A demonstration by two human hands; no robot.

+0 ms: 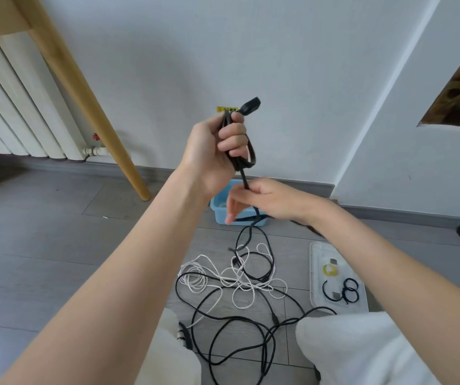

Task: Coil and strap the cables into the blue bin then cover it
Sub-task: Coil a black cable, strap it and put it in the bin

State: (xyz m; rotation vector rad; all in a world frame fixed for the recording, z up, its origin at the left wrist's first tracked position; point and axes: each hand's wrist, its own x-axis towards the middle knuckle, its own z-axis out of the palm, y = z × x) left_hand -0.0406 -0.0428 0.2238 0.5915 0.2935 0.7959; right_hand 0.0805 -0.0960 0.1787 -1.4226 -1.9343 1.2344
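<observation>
My left hand [217, 147] is raised in front of the wall and grips a few folded loops of a thick black cable [251, 151], its plug end sticking up above my fingers. Just below, my right hand [262, 200] pinches the same cable where it hangs down. The cable's free length runs on to the floor. The blue bin [219, 211] stands on the floor by the wall, mostly hidden behind my hands. On the floor before it lies a tangle of white cables [223, 279] and black cables [240, 326].
The bin's clear lid [317, 273] lies flat at the right with black strap rings [348, 290] on it. A wooden table leg [95, 107] slants down at the left in front of a white radiator [14, 107]. My knees in white trousers [362, 348] fill the bottom edge.
</observation>
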